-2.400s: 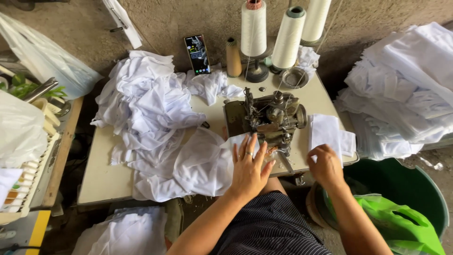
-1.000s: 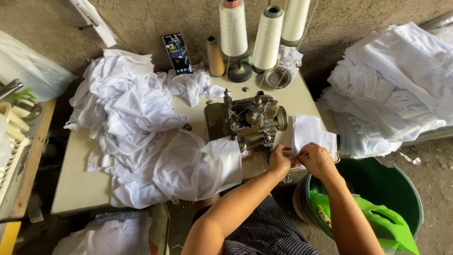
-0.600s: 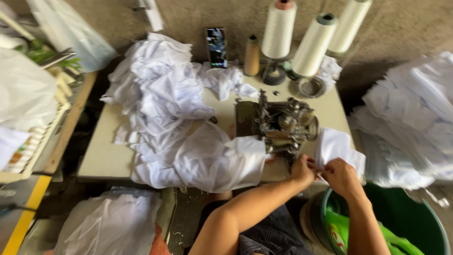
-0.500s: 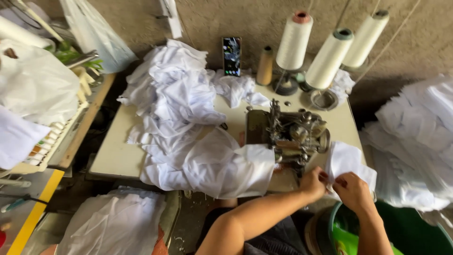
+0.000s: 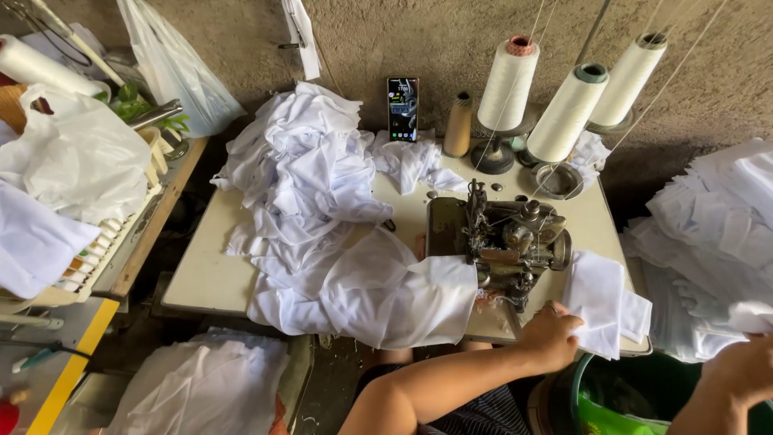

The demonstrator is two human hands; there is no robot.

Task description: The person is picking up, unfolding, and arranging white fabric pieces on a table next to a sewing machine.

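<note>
My left hand (image 5: pixel 551 334) rests on the near corner of the small stack of white cut pieces (image 5: pixel 600 310). The fingers are curled down onto the top piece and pinch its edge, so this hand is closed on the cloth. The stack lies on the right end of the sewing table (image 5: pixel 201 278), just beside the overlock machine (image 5: pixel 503 242), and its far corner hangs a little over the table edge. My right hand (image 5: pixel 745 370) is at the right border of the view, apart from the table. It seems to touch the white fabric pile (image 5: pixel 717 242) there, but I cannot tell if the fingers are closed or apart, because only the back of the hand shows.

To do this well, I think I should take only the top piece, so the thumb must slide under one layer and not two. The piece should stay flat when it is lifted, because a folded corner would be hard to bring straight to the machine foot.

To the left of the machine lies a big heap of white garments (image 5: pixel 322 217), and one of them (image 5: pixel 394 294) hangs over the front edge of the table. Behind the machine stand three large thread cones (image 5: pixel 568 113), a smaller brown cone (image 5: pixel 459 125) and a phone (image 5: pixel 403 109) leaning on the wall. Below the table at my right is a green bin (image 5: pixel 636 395).
</note>
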